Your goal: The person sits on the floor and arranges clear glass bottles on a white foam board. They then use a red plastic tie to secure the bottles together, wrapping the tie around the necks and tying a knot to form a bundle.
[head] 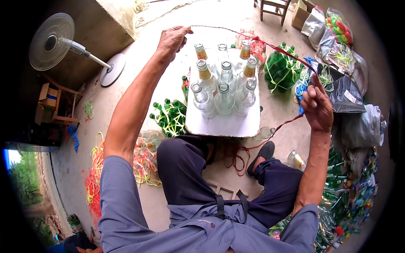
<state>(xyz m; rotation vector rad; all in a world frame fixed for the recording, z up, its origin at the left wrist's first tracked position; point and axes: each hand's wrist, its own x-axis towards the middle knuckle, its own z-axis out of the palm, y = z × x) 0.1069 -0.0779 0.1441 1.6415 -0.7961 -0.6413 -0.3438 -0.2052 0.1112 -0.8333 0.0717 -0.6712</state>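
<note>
Several clear glass bottles [223,96] stand upright in close rows on a small white table [221,126] before me. Above and left of them, my left hand [173,40] pinches one end of a red plastic string [280,50]. The string runs over the far bottles to my right hand [317,106], raised at the right of the table. There it passes along the extended index finger, the other fingers curled. From the right hand the string drops back toward a loose red tangle [242,159] on the floor under the table.
Bundles of green bottles tied with yellow-green string stand left [171,118] and right [282,68] of the table. A standing fan [50,43] is at the upper left. Red and yellow string [95,177] lies at the left. Many loose bottles [335,183] and bags [362,126] are at the right.
</note>
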